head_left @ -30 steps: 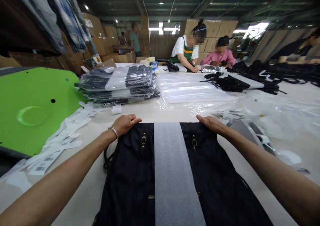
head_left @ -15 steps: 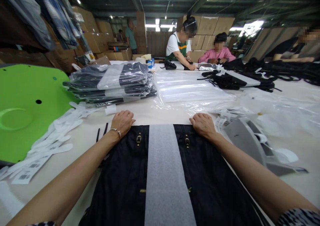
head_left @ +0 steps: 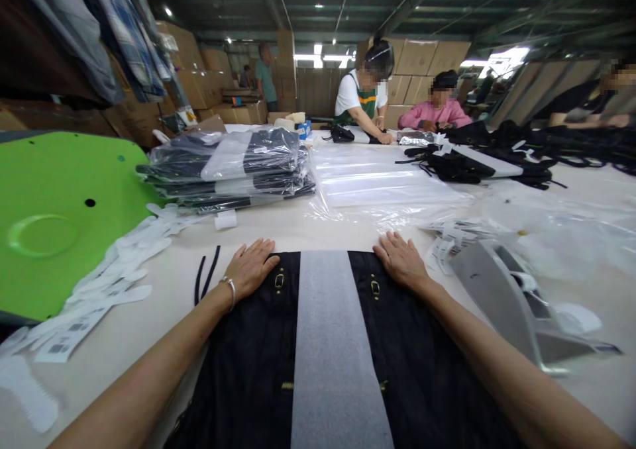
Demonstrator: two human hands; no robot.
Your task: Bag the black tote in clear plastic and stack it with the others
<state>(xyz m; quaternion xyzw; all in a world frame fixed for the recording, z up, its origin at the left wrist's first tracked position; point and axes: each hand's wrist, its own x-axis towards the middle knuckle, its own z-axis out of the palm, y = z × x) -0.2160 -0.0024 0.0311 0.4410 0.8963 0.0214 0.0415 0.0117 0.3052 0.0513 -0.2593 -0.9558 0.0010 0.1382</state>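
A black garment (head_left: 248, 356) with small gold buckles and zip ends lies flat before me, its lower part cut off by the frame. Down its middle runs a strip of greyish-white paper (head_left: 328, 343). At the far left corner my left hand (head_left: 252, 267) lies flat on the cloth's edge, fingers extended and thumb apart. My right hand (head_left: 400, 260) rests on the far right corner, its fingers spread. Neither hand grips the cloth. Two thin black cords (head_left: 206, 273) stick out on the table beside my left wrist.
Plastic-wrapped folded garments (head_left: 228, 164) are stacked at the far left, beside clear plastic bags (head_left: 382, 177). A green board (head_left: 54, 230) and white tags (head_left: 114, 283) lie left. On the right are a grey tag holder (head_left: 497, 297) and black garments (head_left: 457, 157). Co-workers (head_left: 365, 98) are across the table.
Both hands have gone from curled fingers at the garment's far corners to flat, extended fingers. The left wrist has turned slightly inward. The view has shifted a little.
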